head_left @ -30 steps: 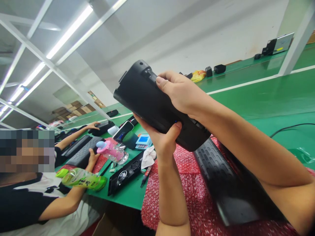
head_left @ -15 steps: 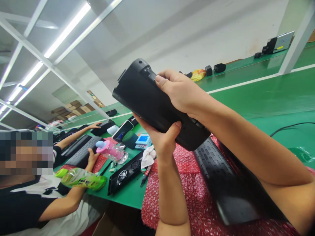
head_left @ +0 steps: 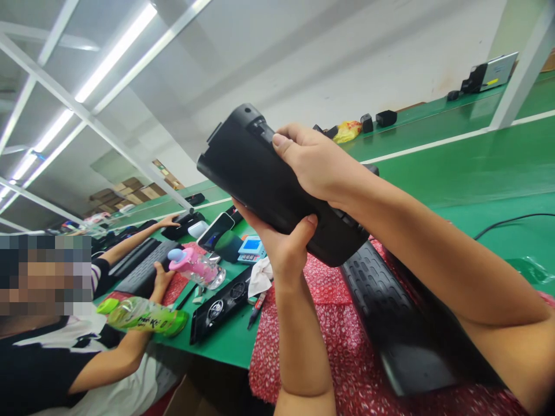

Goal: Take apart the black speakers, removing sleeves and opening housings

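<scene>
A long black plastic housing (head_left: 255, 173) is held up, tilted, above the bench. My left hand (head_left: 288, 245) wraps it from below, thumb lying on its near face. Along the upper edge, my right hand (head_left: 310, 159) grips it, the thumb pressing beside a slot; its other fingers are mostly hidden behind. Beneath, a black panel with oval slots (head_left: 368, 277) lies on red bubble wrap (head_left: 312, 335).
To the left, a co-worker's hand (head_left: 161, 280) rests on another black panel. Near it are a green bottle (head_left: 143, 316), a pink-topped bottle (head_left: 202, 268), a black speaker-like bar (head_left: 221, 306), a marker (head_left: 257, 310) and a blue meter (head_left: 251, 248). A cable (head_left: 511, 221) lies at right.
My hands and the black housing are almost unchanged. The view has shifted very slightly.
</scene>
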`<state>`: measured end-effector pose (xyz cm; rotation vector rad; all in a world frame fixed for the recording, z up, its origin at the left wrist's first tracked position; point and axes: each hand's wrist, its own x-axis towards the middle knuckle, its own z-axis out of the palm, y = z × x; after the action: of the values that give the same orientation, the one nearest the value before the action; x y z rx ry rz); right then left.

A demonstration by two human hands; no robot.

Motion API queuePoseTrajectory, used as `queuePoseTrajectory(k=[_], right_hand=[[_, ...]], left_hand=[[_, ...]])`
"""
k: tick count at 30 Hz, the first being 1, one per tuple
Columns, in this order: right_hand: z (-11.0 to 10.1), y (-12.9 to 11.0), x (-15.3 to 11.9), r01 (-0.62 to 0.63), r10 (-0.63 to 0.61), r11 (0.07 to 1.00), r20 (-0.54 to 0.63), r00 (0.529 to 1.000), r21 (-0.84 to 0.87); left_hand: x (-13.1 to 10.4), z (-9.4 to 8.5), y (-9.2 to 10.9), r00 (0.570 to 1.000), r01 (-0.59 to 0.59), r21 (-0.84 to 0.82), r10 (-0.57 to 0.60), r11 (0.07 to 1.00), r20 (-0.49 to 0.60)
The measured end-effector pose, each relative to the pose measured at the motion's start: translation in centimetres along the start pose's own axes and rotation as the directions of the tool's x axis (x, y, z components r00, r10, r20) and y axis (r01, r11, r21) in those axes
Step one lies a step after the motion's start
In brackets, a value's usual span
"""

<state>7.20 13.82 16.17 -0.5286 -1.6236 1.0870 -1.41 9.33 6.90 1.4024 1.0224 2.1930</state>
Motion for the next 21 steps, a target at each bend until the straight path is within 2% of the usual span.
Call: queuePoseTrajectory(k=[21], right_hand=[[0.3,0.35,0.04,0.048,-0.049,0.998,0.026,0.998,0.038]], left_hand=[[0.11,-0.43,0.55,1.0,-0.015,-0.045,0.014,0.999,-0.005]])
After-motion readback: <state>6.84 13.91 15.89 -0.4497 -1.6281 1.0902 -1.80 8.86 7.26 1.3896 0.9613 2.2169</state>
